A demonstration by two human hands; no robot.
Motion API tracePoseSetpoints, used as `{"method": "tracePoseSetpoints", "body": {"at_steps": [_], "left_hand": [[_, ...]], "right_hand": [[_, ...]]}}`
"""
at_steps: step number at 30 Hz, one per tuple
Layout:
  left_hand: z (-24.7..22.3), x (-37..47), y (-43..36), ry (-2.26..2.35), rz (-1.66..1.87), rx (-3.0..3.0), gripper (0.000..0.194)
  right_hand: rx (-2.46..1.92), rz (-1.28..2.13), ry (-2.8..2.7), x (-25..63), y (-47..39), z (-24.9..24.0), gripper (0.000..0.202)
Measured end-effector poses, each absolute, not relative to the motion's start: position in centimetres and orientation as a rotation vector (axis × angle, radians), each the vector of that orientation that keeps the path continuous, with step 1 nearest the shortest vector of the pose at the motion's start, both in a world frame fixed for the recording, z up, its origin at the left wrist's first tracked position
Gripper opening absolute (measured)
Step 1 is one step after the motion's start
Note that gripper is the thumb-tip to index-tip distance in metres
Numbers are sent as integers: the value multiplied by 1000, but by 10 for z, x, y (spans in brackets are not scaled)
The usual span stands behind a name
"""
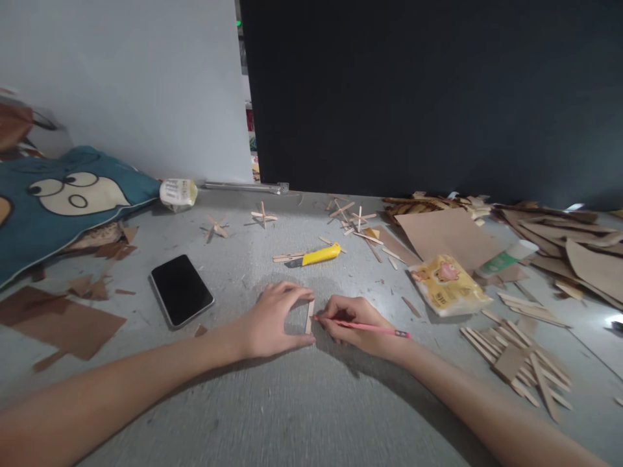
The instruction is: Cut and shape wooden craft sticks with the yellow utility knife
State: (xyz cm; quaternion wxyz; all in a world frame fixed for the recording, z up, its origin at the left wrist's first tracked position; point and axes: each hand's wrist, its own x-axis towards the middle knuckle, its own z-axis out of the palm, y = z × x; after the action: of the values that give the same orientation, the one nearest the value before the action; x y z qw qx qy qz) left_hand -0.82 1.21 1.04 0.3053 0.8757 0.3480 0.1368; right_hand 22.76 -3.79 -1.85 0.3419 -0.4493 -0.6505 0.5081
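Between thumb and fingers, my left hand (272,324) grips a short wooden craft stick (309,316) at its two ends, close above the grey table. My right hand (353,324) is closed around a pink pencil (365,326), whose tip meets the stick near its middle. Just beyond my hands lies a yellow utility knife (318,255) with its dark blade end to the left. Thin wooden sticks (287,257) lie beside the knife. Farther back stand small star-shaped stick pieces, one pale and crossed (263,216), another darker (215,227).
A black-screened phone (182,290) lies left, near brown cardboard scraps (92,324) and a blue cartoon cushion (73,194). At right are a yellow packet (450,285), a green-and-white tube (506,259), a craft-stick pile (516,357) and cardboard sheets (445,237). A dark panel (438,97) rises behind.
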Motion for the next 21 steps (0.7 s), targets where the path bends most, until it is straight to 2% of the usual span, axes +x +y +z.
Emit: {"method": "tracePoseSetpoints", "body": {"at_steps": [21], "left_hand": [[7,-9,13,893,419,2353,64]], "right_hand": [[-1187,1302,-1716,227,-37,-16,19]]}}
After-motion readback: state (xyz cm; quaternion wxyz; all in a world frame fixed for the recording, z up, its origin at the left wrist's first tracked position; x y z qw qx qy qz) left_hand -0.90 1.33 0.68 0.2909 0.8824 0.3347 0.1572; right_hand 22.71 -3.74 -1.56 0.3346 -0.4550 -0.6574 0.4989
